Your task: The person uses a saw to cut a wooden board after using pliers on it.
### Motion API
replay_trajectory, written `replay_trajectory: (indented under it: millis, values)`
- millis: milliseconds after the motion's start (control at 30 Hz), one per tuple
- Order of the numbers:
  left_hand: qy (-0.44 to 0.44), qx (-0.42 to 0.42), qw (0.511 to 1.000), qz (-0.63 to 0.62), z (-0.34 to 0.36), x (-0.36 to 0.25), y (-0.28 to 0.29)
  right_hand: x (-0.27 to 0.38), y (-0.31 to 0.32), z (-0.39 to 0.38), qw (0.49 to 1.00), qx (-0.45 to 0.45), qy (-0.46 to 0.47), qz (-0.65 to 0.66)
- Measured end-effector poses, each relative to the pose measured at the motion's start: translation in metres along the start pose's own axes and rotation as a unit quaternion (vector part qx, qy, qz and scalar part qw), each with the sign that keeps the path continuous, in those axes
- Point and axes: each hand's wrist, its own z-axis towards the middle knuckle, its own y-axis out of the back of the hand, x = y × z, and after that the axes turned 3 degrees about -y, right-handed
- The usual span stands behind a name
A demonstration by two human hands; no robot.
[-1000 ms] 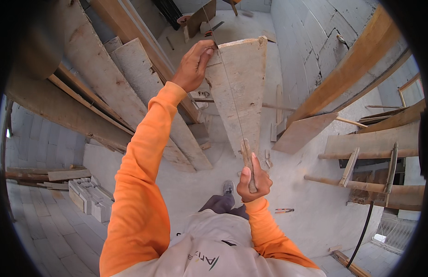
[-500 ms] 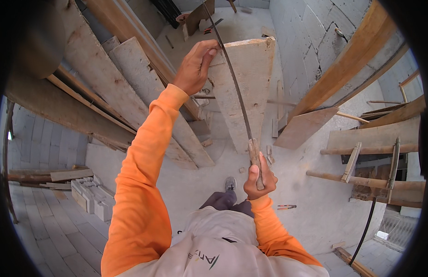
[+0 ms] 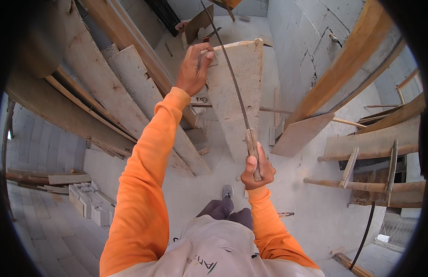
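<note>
My right hand is wrapped round the pale wooden handle of a handsaw. Its long, dark blade is seen nearly edge-on and runs away from me, across the top end of a worn wooden board. The board slopes up from near the floor, with its broad end raised. My left hand grips the board's upper left corner, thumb on the near face, a little left of the blade. The fingers behind the board are partly hidden.
Long planks lean on the left, and a thick timber beam slants on the right. A wooden ladder-like frame lies further right. Grey blocks are stacked at left; pliers lie on the floor beside my right forearm.
My right hand has pushed the handsaw slightly forward, away from me. My left hand keeps its grip on the board. The whole view has shifted a little.
</note>
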Motion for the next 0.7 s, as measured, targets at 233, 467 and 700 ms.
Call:
replay_trajectory:
  millis: [233, 467, 700]
  values:
    - [-0.032, 0.009, 0.999, 0.042, 0.01, 0.018, -0.007, -0.032, -0.044, 0.009, 1.0, -0.019, 0.012, 0.015]
    - [0.016, -0.018, 1.0, 0.003, 0.011, 0.002, -0.016, -0.031, -0.04, 0.003, 0.999, -0.01, -0.012, 0.03]
    - [0.054, -0.012, 0.998, -0.012, 0.021, 0.019, -0.022, -0.022, -0.025, 0.001, 0.999, 0.026, -0.019, 0.013]
